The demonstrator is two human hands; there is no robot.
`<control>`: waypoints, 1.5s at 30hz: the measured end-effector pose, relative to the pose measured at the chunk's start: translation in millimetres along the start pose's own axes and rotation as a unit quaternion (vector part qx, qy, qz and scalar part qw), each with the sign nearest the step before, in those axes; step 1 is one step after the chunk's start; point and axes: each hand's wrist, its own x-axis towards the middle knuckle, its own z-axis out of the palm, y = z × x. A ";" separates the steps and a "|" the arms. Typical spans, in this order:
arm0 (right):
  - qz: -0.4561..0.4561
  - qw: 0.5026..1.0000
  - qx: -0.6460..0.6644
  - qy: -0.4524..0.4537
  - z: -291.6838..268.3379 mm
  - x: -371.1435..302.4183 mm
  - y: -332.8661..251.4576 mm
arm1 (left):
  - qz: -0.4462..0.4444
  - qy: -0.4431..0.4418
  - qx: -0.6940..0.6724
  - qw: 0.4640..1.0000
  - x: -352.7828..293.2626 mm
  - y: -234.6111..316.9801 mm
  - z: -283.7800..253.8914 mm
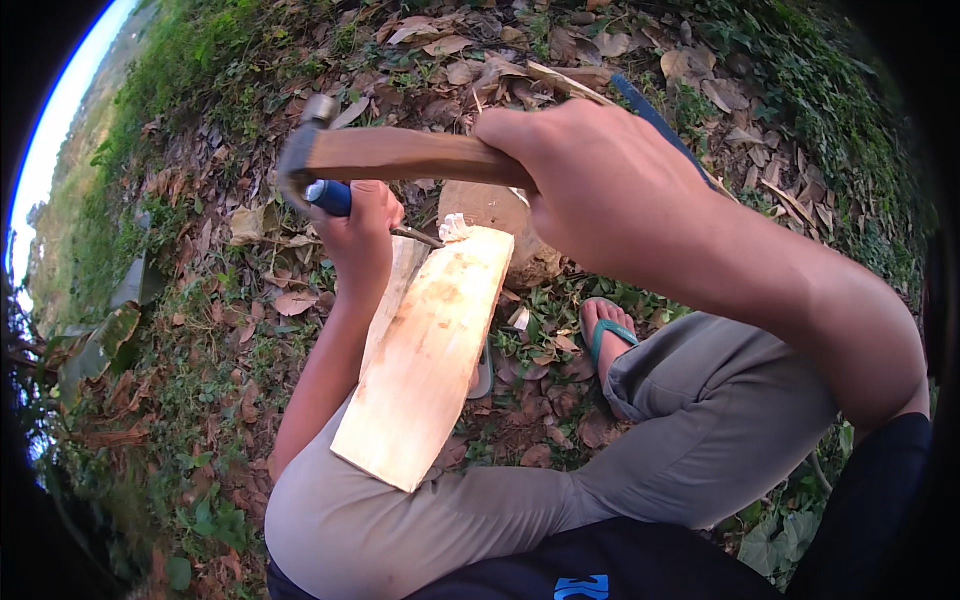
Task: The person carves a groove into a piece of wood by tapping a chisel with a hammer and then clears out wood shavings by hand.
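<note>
My right hand (590,185) is closed round the wooden handle of a hammer (410,155). The hammer's metal head is at the left, close by the butt of a blue-handled chisel (335,198); I cannot tell whether they touch. My left hand (362,230) grips the chisel, whose thin metal blade points right, to the far end of a pale wooden board (425,350). Curled wood shavings (456,228) sit by the blade's tip. The board slopes from a wood block (485,203) down to my left thigh. Along its left side runs another pale wood surface (388,290).
A long dark-blue strip (655,125) lies beyond my right hand, near some split wood pieces (570,82). My foot in a green flip-flop (607,335) is right of the board. Dry leaves (295,303) and low green plants cover the ground.
</note>
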 end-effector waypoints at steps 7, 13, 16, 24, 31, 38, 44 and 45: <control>-0.025 1.000 0.003 -0.015 1.7 -3.7 -10.2 | 0.022 0.006 0.024 0.999 -3.7 -9.2 -1.5; -0.024 1.000 0.005 0.016 5.0 -3.6 -12.7 | 0.030 -0.032 -0.002 0.999 -4.3 -17.5 -8.0; -0.054 0.998 0.012 0.040 4.8 -7.3 -8.7 | 0.038 -0.020 -0.030 0.999 -14.8 -18.9 -1.5; -0.031 0.999 0.011 -0.006 -0.1 -8.8 -17.1 | 0.041 0.008 0.053 0.998 -22.2 -15.7 -1.4; -0.022 0.999 0.007 -0.022 9.7 -11.3 -3.8 | 0.046 -0.041 0.015 0.998 -20.7 -21.6 -9.6; -0.002 0.998 0.021 -0.059 14.1 -4.7 -8.7 | 0.034 -0.013 -0.011 0.999 -19.3 -25.1 -14.5; -0.032 0.999 0.031 0.002 10.0 -6.1 -12.3 | 0.025 -0.024 -0.012 0.999 -19.1 -25.9 -15.7; -0.018 0.999 0.019 -0.026 14.8 -6.4 -6.3 | 0.020 -0.037 -0.011 0.999 -18.9 -25.4 -13.8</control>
